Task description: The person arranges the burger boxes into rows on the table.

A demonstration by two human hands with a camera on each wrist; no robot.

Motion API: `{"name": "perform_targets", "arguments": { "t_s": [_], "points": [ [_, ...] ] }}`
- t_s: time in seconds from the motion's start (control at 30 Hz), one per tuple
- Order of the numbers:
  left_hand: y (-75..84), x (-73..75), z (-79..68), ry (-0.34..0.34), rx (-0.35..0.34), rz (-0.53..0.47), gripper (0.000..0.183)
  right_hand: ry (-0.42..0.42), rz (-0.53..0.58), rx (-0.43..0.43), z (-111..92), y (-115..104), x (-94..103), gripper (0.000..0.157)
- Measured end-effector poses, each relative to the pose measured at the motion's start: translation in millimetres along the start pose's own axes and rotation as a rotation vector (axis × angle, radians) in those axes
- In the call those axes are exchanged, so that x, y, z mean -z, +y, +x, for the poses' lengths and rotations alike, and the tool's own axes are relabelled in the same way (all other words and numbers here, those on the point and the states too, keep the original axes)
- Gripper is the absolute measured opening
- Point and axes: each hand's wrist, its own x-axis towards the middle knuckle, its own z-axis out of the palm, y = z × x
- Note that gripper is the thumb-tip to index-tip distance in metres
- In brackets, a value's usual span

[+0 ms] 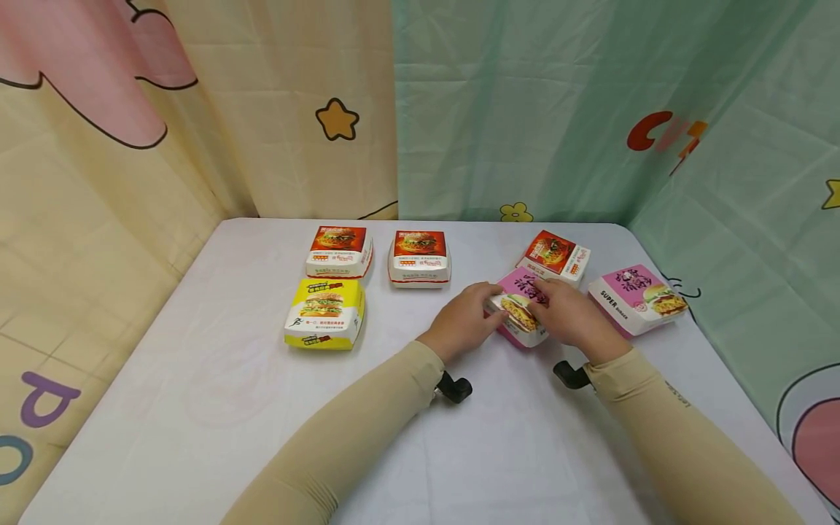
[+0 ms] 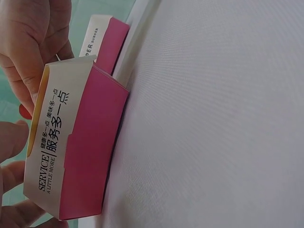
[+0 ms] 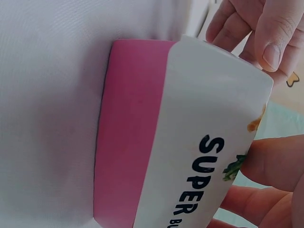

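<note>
A closed pink and white burger box (image 1: 520, 313) sits on the white table right of the middle, turned at a slant. My left hand (image 1: 461, 322) grips its left side, thumb at the top edge. From the right, my right hand (image 1: 577, 319) holds it with thumb and fingers over the lid. The left wrist view shows the box's lettered white side and pink base (image 2: 92, 161) low against the tabletop. In the right wrist view, the right thumb (image 3: 273, 161) presses near the lid's edge above the word SUPER. The fingertips behind the box are partly hidden.
A second pink burger box (image 1: 638, 300) lies to the right. Just behind the held box is a tilted red and white burger box (image 1: 556, 257). Two more red-topped boxes, one left (image 1: 339, 252) and one central (image 1: 420, 259), stand farther back, with a yellow box (image 1: 324, 315) at left.
</note>
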Motion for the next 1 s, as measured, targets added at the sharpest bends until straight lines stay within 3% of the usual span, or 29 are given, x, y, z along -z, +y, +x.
{"name": "perform_targets", "arguments": {
  "t_s": [0.53,1.0],
  "points": [
    [-5.1,1.2,-0.6,0.035,0.03,-0.036,0.048,-0.021,0.052,0.026,-1.0,-5.8,-3.9,0.069],
    [-7.5,4.6,-0.6,0.053,0.03,-0.021,0.046,0.006,0.024,0.076,-1.1,-13.3,-6.4,0.067]
  ]
}}
